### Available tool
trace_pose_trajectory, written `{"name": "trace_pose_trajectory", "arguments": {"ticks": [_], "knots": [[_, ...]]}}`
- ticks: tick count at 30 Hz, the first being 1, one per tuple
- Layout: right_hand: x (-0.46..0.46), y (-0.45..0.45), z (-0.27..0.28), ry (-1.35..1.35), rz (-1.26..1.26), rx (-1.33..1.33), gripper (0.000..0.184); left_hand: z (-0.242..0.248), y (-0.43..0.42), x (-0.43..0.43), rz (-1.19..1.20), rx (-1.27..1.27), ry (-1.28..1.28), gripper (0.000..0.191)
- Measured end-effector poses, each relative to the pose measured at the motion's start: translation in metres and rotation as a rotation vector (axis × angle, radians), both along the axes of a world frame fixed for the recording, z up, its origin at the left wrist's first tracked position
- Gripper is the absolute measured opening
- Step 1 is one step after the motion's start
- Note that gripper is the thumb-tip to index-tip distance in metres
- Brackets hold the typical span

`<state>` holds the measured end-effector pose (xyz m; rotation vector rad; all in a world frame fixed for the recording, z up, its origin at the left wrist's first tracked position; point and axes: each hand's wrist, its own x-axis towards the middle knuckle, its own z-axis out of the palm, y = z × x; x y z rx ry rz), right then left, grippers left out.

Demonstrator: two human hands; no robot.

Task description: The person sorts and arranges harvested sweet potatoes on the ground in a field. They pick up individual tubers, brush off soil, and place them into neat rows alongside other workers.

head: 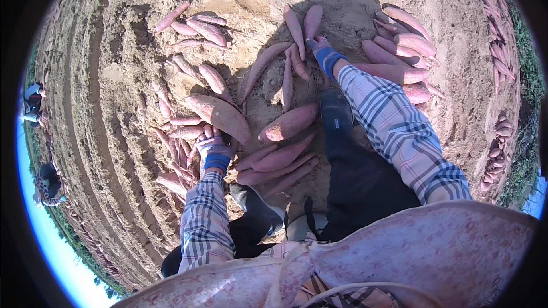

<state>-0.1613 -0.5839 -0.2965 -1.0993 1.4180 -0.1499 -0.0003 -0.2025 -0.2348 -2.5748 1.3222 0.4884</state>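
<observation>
My right hand (pixel 323 49), in a fingerless-looking glove with a blue cuff, closes on the lower end of a plump sweet potato (pixel 313 20). Beside it lies a longer sweet potato (pixel 294 30), and thinner ones rest just below. My left hand (pixel 212 144), gloved the same way, is down among the left-hand roots. Its fingers touch the end of a small sweet potato (pixel 186 132), next to a large, soil-dusted sweet potato (pixel 220 115); whether they grip anything is hidden. Between my legs, a thick sweet potato (pixel 290 123) lies above several others.
A heap of sweet potatoes (pixel 400 53) lies right of my right hand; a smaller group (pixel 205 32) lies upper left. My dark boot (pixel 337 109) stands close to the roots. Furrows (pixel 92 107) run along the left, where two people crouch far off. A hat brim (pixel 406 248) covers the bottom.
</observation>
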Motion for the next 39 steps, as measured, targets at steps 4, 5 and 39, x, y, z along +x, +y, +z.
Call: {"name": "trace_pose_trajectory", "arguments": {"ticks": [4,5,39], "knots": [[0.019,-0.016,-0.009,0.055,0.048,0.159,0.034,-0.002,-0.003,-0.005,0.087,0.083,-0.040,0.081],[0.018,-0.019,-0.013,-0.010,0.006,0.276,0.034,-0.003,-0.003,-0.006,0.091,0.098,-0.059,0.082],[-0.055,0.149,0.420,-0.246,1.581,-0.876,0.032,0.265,0.019,-0.080,0.581,-1.328,1.738,0.048]]}}
